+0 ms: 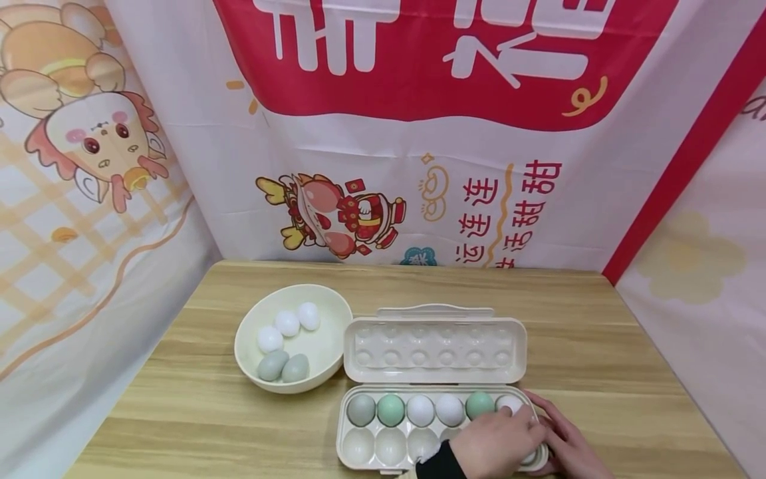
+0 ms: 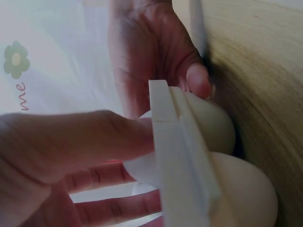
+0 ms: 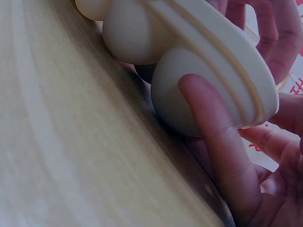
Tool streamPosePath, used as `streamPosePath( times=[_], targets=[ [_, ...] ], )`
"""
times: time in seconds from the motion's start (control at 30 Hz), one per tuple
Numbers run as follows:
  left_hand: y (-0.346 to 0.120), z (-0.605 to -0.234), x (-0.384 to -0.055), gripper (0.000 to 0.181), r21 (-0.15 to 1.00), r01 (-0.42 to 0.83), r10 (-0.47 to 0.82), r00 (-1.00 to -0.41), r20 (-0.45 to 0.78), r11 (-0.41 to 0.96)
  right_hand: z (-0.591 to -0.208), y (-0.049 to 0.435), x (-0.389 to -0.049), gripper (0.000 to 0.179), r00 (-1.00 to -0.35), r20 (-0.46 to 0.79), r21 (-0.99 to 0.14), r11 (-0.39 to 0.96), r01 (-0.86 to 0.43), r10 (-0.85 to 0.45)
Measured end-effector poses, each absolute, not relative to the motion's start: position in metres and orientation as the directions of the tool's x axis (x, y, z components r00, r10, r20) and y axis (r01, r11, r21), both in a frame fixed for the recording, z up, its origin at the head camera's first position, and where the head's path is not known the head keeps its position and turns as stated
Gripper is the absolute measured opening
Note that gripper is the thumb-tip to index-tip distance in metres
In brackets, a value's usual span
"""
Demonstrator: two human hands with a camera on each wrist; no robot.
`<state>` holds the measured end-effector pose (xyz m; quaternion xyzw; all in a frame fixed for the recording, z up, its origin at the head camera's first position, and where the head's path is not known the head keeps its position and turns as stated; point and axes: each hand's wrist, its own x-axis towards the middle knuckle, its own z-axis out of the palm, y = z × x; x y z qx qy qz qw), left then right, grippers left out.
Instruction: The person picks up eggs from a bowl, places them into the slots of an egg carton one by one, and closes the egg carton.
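An egg carton (image 1: 379,467) with its lid (image 1: 439,374) raised lies near the front of the table. Its back row holds several white, green and grey eggs. My left hand (image 1: 493,440), in a black cuff, reaches over the right end, fingers at the white egg (image 1: 507,402) in the back corner. In the left wrist view the thumb and fingers are around a white egg (image 2: 142,169) above the carton rim. My right hand (image 1: 571,442) grips the carton's right end, thumb (image 3: 208,109) against the end cup. My left hand hides the right part of the front row.
A cream bowl (image 1: 326,346) stands left of the carton with three white eggs (image 1: 287,323) and two grey-green eggs (image 1: 296,368). Front-row cups (image 1: 391,446) at the left show bare. A printed cloth (image 1: 335,153) hangs behind the wooden table (image 1: 197,399).
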<state>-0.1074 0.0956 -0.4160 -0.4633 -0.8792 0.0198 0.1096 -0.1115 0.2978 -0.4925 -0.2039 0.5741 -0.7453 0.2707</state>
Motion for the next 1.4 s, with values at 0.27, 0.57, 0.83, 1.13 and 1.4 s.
streamPosePath(
  times=[0.27,0.57,0.83,1.13,1.4],
  targets=[
    [0.082,-0.405,-0.113,0.030,-0.077,0.811,0.813,-0.571,0.113,0.580,-0.495,0.298,-0.111,0.055,-0.764,0.003,-0.955,-0.229,0.189,-0.645],
    [0.036,-0.379,-0.128,0.029,-0.027,0.834,0.825,-0.541,0.165,0.552,-0.494,0.299,-0.109,0.057,-0.801,-0.095,-0.954,-0.174,0.242,-0.591],
    [-0.013,-0.363,-0.141,0.019,0.001,0.834,0.825,-0.546,0.148,0.552,-0.487,0.301,-0.110,0.056,-0.828,-0.182,-0.963,-0.073,0.259,-0.531],
    [-0.063,-0.351,-0.147,0.017,0.105,0.776,0.766,-0.631,0.126,0.622,-0.488,0.302,-0.108,0.057,-0.836,-0.182,-0.967,-0.060,0.248,-0.518],
    [-0.118,-0.349,-0.152,0.015,0.249,0.632,0.601,-0.775,0.194,0.734,-0.488,0.300,-0.109,0.056,-0.821,-0.193,-0.962,-0.060,0.265,-0.537]
  ],
)
